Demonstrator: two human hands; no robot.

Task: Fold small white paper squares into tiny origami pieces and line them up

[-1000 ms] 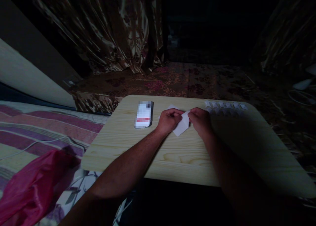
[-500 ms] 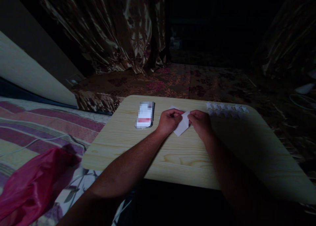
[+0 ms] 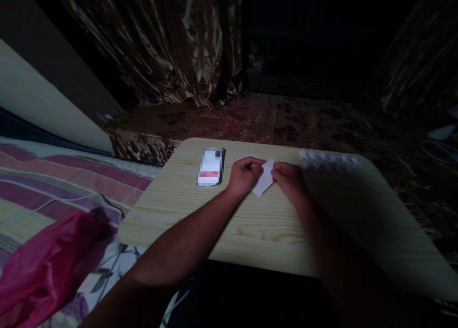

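Note:
Between my two hands is a white sheet of paper (image 3: 263, 182), folded, with one corner pointing toward me and another standing up at the top. My left hand (image 3: 244, 175) is closed on its left side, thumb on top. With its fingertips, my right hand (image 3: 288, 176) pinches the right edge of the paper. Part of the paper lies hidden behind the left fingers. Both hands are just above the light wooden table (image 3: 171, 208).
Left of my hands lies a phone (image 3: 210, 166), its surface blurred. Several small folded white paper pieces (image 3: 328, 161) stand in two rows at the table's back right. A pink bag (image 3: 53, 261) and a white cable (image 3: 71, 200) rest on the striped bed (image 3: 96, 175).
My right fingers have shifted slightly down the paper's right edge. The upper corner of the paper now rises higher between my hands. My left hand has barely moved.

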